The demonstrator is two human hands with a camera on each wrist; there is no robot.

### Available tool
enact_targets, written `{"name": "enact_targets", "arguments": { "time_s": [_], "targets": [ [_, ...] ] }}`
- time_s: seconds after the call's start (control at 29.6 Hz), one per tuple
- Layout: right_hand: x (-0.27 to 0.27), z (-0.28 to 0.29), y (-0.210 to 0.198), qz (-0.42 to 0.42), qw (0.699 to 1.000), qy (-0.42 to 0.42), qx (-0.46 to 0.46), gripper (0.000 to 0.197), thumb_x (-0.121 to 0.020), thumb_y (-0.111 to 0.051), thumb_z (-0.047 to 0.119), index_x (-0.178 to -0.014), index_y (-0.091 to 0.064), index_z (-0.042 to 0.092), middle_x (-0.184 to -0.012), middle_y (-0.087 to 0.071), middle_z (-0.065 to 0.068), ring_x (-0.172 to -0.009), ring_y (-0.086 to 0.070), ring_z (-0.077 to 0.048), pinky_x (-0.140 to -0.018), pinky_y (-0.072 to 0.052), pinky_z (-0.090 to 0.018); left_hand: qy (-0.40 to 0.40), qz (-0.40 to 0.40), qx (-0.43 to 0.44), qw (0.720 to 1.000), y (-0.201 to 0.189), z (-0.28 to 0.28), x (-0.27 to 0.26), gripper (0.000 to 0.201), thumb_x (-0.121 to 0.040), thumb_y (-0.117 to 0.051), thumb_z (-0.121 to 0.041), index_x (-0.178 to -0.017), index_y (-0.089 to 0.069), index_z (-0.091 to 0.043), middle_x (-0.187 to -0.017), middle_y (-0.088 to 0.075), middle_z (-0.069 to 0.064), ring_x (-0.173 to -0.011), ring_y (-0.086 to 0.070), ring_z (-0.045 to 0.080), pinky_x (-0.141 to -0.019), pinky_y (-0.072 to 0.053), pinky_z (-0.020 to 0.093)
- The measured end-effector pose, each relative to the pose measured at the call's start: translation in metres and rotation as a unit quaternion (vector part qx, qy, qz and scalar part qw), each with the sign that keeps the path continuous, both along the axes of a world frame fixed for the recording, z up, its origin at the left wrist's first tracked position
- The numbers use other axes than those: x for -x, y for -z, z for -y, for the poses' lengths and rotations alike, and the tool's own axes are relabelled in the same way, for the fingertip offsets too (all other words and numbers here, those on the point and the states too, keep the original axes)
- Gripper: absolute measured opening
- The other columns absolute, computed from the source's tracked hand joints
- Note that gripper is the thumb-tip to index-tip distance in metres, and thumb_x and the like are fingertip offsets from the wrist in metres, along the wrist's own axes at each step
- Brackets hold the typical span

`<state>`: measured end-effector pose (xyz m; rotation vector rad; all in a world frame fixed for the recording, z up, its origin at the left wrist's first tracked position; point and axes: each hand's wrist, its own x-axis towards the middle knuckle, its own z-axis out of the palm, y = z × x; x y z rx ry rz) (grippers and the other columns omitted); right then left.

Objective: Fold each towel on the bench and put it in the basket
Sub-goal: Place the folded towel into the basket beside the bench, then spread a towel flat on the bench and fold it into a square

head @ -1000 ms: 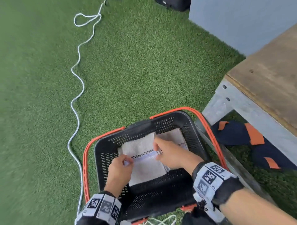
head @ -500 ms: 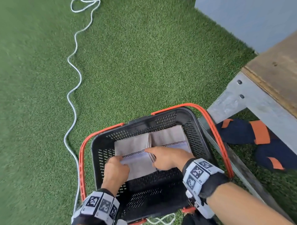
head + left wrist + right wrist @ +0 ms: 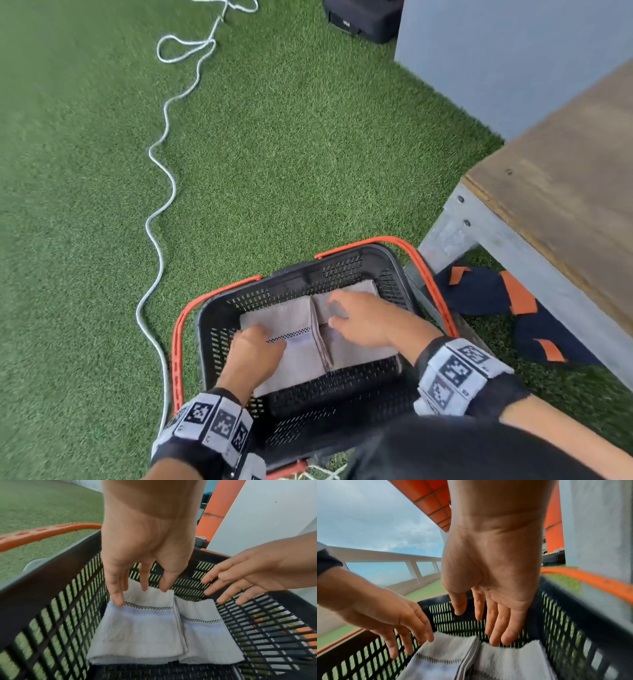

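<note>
Two folded pale grey towels lie side by side in the black basket (image 3: 346, 260) with orange handles: the left towel (image 3: 291, 329) (image 3: 137, 628) (image 3: 440, 660) and the right towel (image 3: 356, 346) (image 3: 205, 635) (image 3: 510, 662). My left hand (image 3: 257, 346) (image 3: 137, 588) hangs over the left towel with straight fingers, one fingertip touching its striped band. My right hand (image 3: 356, 318) (image 3: 488, 622) hovers over the right towel with its fingers spread, holding nothing. The wooden bench top (image 3: 565, 192) at the right shows no towel on the part in view.
The basket stands on green artificial grass beside the bench's metal leg (image 3: 448, 236). A white cable (image 3: 161, 205) snakes over the grass at the left. Feet in dark and orange socks (image 3: 496, 294) lie under the bench. A dark box (image 3: 363, 17) and a grey wall stand behind.
The left towel has been set down flat beside the right one. Both hands have let go of it and lifted a little, the right one shifting over the right towel.
</note>
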<state>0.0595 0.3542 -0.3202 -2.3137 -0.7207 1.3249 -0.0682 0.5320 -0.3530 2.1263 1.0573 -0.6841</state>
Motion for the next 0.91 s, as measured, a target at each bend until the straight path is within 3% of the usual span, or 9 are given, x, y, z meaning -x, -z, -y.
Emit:
{"name": "enact_targets", "arguments": {
  "time_s": [0.1,0.2,0.34,0.47,0.57,0.64,0.74,0.81,0.91],
  "targets": [
    [-0.01,0.013,-0.039,0.057,0.995,0.053,-0.061,0.024,-0.101,-0.05,0.032,-0.12,-0.058,0.021,-0.117,-0.066,0.001,-0.103,-0.064,-0.019,-0.092,-0.051,-0.04,0.04,0.052,0.024,0.998,-0.03,0.003,-0.015,0.023,-0.095,-0.059,-0.033,-0.11,-0.067,-0.018,-0.108,-0.066,0.001,-0.086,-0.059,0.011,-0.061,-0.042,0.017],
    [-0.015,0.026,-0.081,0.118,0.977,0.118,-0.132,0.012,-0.098,-0.056,0.027,-0.1,-0.066,0.021,-0.094,-0.067,0.011,-0.087,-0.064,-0.01,-0.08,-0.052,-0.031,0.079,0.103,0.017,0.991,-0.066,0.01,-0.031,0.016,-0.093,-0.058,-0.032,-0.085,-0.063,-0.018,-0.089,-0.065,-0.002,-0.074,-0.057,0.013,-0.063,-0.044,0.025],
    [-0.01,0.048,-0.132,0.194,0.952,0.167,-0.167,0.011,-0.097,-0.057,0.027,-0.09,-0.066,0.025,-0.083,-0.067,0.011,-0.078,-0.062,-0.005,-0.074,-0.048,-0.024,0.114,0.149,0.014,0.982,-0.123,0.022,-0.047,0.02,-0.093,-0.06,-0.037,-0.101,-0.069,-0.02,-0.099,-0.069,-0.004,-0.09,-0.065,0.014,-0.073,-0.047,0.026],
    [0.001,0.08,-0.183,0.26,0.923,0.214,-0.184,0.012,-0.094,-0.059,0.027,-0.087,-0.068,0.024,-0.084,-0.07,0.009,-0.081,-0.065,-0.011,-0.08,-0.052,-0.033,0.168,0.215,0.018,0.962,-0.19,0.039,-0.059,0.019,-0.097,-0.058,-0.033,-0.1,-0.068,-0.017,-0.094,-0.068,-0.004,-0.083,-0.065,0.009,-0.061,-0.047,0.019],
    [0.018,0.11,-0.217,0.29,0.906,0.245,-0.186,0.012,-0.094,-0.061,0.026,-0.085,-0.068,0.025,-0.083,-0.069,0.01,-0.08,-0.064,-0.012,-0.078,-0.049,-0.031,0.201,0.263,-0.002,0.944,-0.238,0.057,-0.063,0.019,-0.097,-0.058,-0.033,-0.097,-0.067,-0.016,-0.093,-0.068,-0.002,-0.082,-0.065,0.011,-0.067,-0.05,0.025],
    [0.034,0.132,-0.238,0.302,0.896,0.265,-0.19,0.013,-0.095,-0.061,0.025,-0.083,-0.066,0.025,-0.082,-0.069,0.009,-0.077,-0.062,-0.009,-0.073,-0.045,-0.026,0.23,0.286,-0.016,0.93,-0.268,0.075,-0.062,0.019,-0.096,-0.059,-0.033,-0.095,-0.068,-0.016,-0.092,-0.069,-0.002,-0.079,-0.064,0.01,-0.062,-0.047,0.023],
    [0.063,0.169,-0.267,0.314,0.889,0.281,-0.179,0.013,-0.098,-0.058,0.027,-0.093,-0.069,0.023,-0.088,-0.07,0.01,-0.078,-0.06,0.0,-0.065,-0.04,-0.008,0.267,0.312,-0.018,0.912,-0.305,0.109,-0.056,0.019,-0.096,-0.06,-0.036,-0.091,-0.068,-0.019,-0.086,-0.068,-0.004,-0.071,-0.063,0.008,-0.055,-0.043,0.021],
    [0.083,0.193,-0.281,0.314,0.887,0.291,-0.175,0.016,-0.1,-0.056,0.032,-0.097,-0.069,0.023,-0.093,-0.07,0.009,-0.084,-0.062,-0.005,-0.068,-0.042,-0.012,0.289,0.33,-0.02,0.898,-0.325,0.136,-0.052,0.018,-0.094,-0.06,-0.036,-0.09,-0.068,-0.021,-0.085,-0.068,-0.004,-0.07,-0.064,0.011,-0.055,-0.043,0.023],
    [0.111,0.233,-0.294,0.321,0.876,0.318,-0.169,0.018,-0.1,-0.055,0.035,-0.095,-0.068,0.024,-0.094,-0.068,0.009,-0.074,-0.06,-0.005,-0.063,-0.04,-0.023,0.344,0.34,-0.013,0.875,-0.346,0.183,-0.046,0.018,-0.094,-0.06,-0.034,-0.09,-0.07,-0.019,-0.085,-0.068,-0.003,-0.072,-0.062,0.013,-0.058,-0.042,0.024]
  ]
}}
